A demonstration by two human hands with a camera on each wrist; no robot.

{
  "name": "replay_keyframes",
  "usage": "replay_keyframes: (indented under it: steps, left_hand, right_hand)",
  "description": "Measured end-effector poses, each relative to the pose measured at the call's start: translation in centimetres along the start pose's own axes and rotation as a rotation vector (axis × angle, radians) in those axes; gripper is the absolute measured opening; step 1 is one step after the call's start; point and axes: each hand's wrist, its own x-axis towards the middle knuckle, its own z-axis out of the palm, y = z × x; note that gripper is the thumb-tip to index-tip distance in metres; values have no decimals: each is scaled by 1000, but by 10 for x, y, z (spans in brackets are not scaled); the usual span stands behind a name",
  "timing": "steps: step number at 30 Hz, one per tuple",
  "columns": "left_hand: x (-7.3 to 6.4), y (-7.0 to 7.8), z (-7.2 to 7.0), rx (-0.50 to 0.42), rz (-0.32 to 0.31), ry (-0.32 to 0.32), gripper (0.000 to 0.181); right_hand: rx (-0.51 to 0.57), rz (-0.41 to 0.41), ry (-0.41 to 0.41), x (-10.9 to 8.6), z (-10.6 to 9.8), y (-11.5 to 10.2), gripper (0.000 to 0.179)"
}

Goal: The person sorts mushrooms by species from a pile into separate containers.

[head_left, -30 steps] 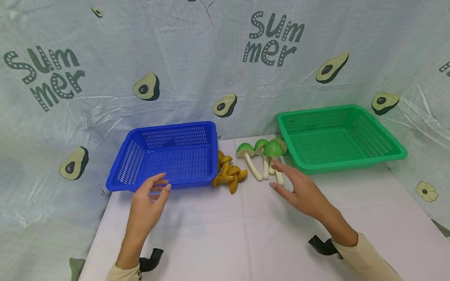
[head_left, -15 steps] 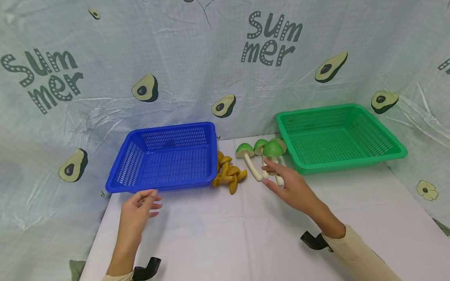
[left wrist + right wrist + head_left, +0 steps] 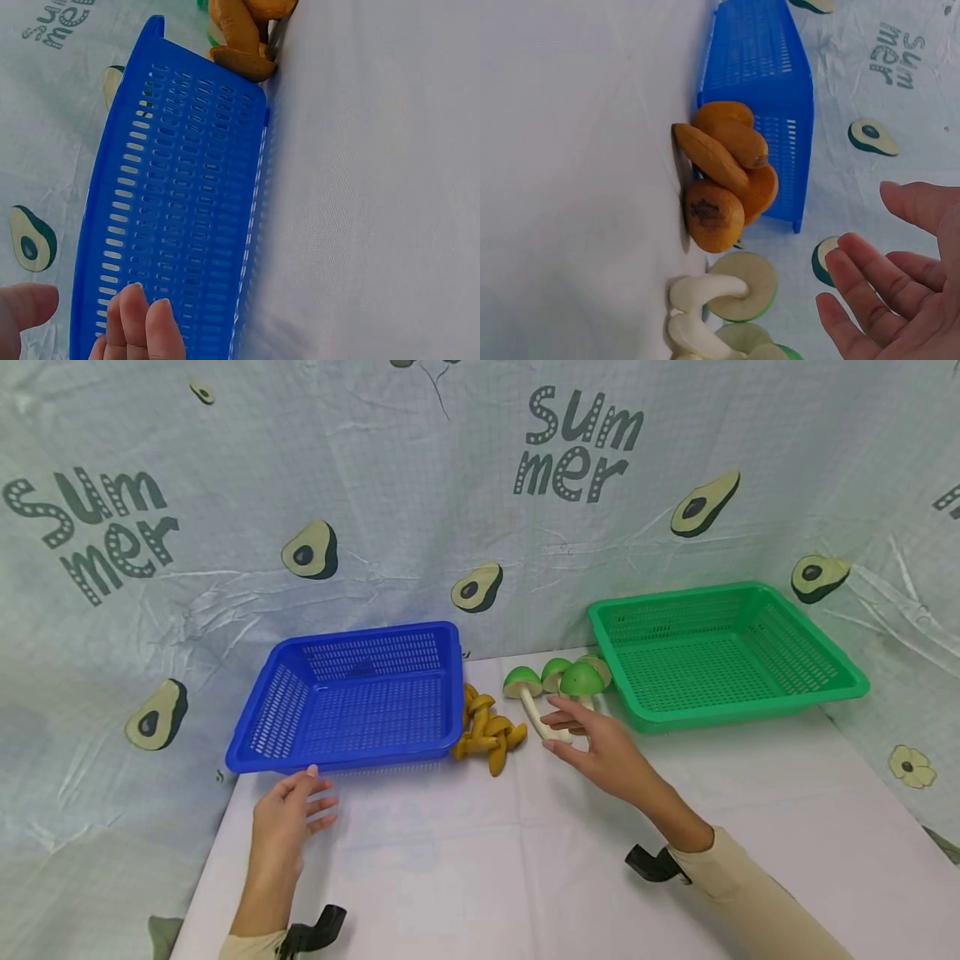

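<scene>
Several green-capped mushrooms [image 3: 522, 681] with long white stems lie between the baskets, caps toward the back. Left of them is a small heap of brown mushrooms [image 3: 491, 727], against the side of the blue basket [image 3: 345, 760]. My right hand [image 3: 600, 747] hovers over the white stems with fingers apart and nothing in its grasp; it hides part of the stems in the head view. My left hand [image 3: 283, 818], also holding nothing, is at the front left corner of the blue basket, its fingers loosely bent. In the left wrist view its fingers [image 3: 135, 319] overlap the basket wall.
A green basket [image 3: 652, 718] stands at the right, beside the green-capped mushrooms. Both baskets have slotted walls and hold nothing. A printed cloth [image 3: 405, 527] hangs behind the table [image 3: 465, 877], which has a white cover.
My right hand has moved left across the stems of the green-capped mushrooms. My left hand has drawn back toward me from the blue basket's front rim. The mushrooms and baskets stay put.
</scene>
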Motion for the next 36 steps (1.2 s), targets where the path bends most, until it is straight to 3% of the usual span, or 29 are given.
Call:
replay_keyframes:
  steps: [5,12,27,31,36]
  left_hand:
    - [6,-1,5,-84,4,47,58]
    - [13,-2,10,-209,19,103,34]
    - [18,-1,15,-339,72,169,26]
    - [17,-2,18,-377,83,194,33]
    - [14,-5,24,-394,117,252,64]
  right_hand:
    - [103,43,-37,7,8,3,61]
    - [222,96,-84,16,22,13,60]
    - [293,94,-131,37,50,32,65]
    - [297,93,-141,41,58,36,66]
    - [270,53,-142,46,66,38,66]
